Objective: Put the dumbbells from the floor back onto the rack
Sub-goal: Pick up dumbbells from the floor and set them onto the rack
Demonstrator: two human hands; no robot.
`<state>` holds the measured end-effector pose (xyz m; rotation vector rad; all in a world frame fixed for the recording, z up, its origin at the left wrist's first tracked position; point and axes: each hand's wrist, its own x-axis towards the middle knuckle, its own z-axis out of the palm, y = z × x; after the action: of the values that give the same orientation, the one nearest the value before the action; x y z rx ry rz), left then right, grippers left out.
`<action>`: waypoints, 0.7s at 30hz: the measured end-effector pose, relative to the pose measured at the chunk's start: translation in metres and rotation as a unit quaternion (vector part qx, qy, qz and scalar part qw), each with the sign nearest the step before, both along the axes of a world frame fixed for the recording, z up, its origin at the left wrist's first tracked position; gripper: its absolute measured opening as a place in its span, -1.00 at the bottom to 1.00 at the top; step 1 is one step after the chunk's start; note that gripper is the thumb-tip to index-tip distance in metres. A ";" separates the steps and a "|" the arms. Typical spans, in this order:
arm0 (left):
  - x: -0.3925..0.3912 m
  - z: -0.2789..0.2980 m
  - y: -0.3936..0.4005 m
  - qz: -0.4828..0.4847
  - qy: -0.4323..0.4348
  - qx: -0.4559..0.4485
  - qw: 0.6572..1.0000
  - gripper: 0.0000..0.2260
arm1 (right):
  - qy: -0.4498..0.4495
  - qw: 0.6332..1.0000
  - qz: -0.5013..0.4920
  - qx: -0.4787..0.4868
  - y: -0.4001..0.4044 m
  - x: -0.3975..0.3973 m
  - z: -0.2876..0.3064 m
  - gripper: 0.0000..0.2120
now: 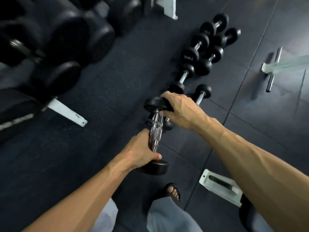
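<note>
Left hand (142, 148) grips the dumbbell (155, 136) by its handle; right hand (180, 109) clamps the far head, steadying the weight. Rack (66, 113) waits upper left.

bare floor mat (107, 91) open between rack (66, 113) and dumbbell row (197, 61), bench foot (220, 186) crowding lower right

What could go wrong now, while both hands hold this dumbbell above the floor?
1. The right hand grips only the rounded far head of the dumbbell, so it may slip.
2. A sandalled foot is close below the near head; a drop could hit the toes.
3. Loose dumbbells on the floor lie ahead, a possible trip hazard.
</note>
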<state>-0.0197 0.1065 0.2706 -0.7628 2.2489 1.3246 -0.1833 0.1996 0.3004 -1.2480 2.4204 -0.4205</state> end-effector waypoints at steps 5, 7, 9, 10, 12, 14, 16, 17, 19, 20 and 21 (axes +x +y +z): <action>0.002 0.136 -0.029 0.043 0.033 -0.016 0.998 -0.59 | 0.036 0.997 0.060 -0.015 -0.048 -0.006 0.139 -0.68; 0.003 0.180 -0.043 0.066 0.040 -0.038 0.996 -0.59 | 0.051 0.995 0.078 -0.021 -0.070 -0.007 0.187 -0.68; 0.005 0.221 -0.060 0.094 0.050 -0.058 0.993 -0.58 | 0.066 0.992 0.107 -0.032 -0.095 -0.006 0.232 -0.68; 0.007 0.239 -0.068 0.106 0.056 -0.066 0.991 -0.57 | 0.073 0.989 0.120 -0.038 -0.107 -0.005 0.253 -0.69; 0.012 0.272 -0.086 0.129 0.063 -0.082 0.986 -0.54 | 0.081 0.985 0.139 -0.053 -0.131 -0.001 0.291 -0.70; 0.020 0.300 -0.105 0.152 0.070 -0.096 0.981 -0.50 | 0.085 0.981 0.160 -0.067 -0.155 0.006 0.322 -0.69; 0.030 0.320 -0.126 0.174 0.083 -0.108 0.975 -0.50 | 0.093 0.975 0.186 -0.078 -0.181 0.016 0.348 -0.67; 0.036 0.329 -0.136 0.184 0.084 -0.110 0.973 -0.52 | 0.093 0.973 0.197 -0.076 -0.194 0.023 0.358 -0.66; 0.049 0.342 -0.159 0.201 0.080 -0.112 0.970 -0.55 | 0.092 0.970 0.212 -0.071 -0.223 0.036 0.371 -0.67; 0.055 0.345 -0.171 0.205 0.079 -0.111 0.969 -0.55 | 0.094 0.969 0.217 -0.069 -0.238 0.042 0.376 -0.67; 0.062 0.348 -0.184 0.209 0.079 -0.111 0.969 -0.56 | 0.099 0.968 0.221 -0.069 -0.252 0.048 0.380 -0.67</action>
<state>0.0419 -0.0773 0.6190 -1.3116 2.4824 1.3650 -0.1350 -0.0528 0.6803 -1.9130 2.1983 -0.3485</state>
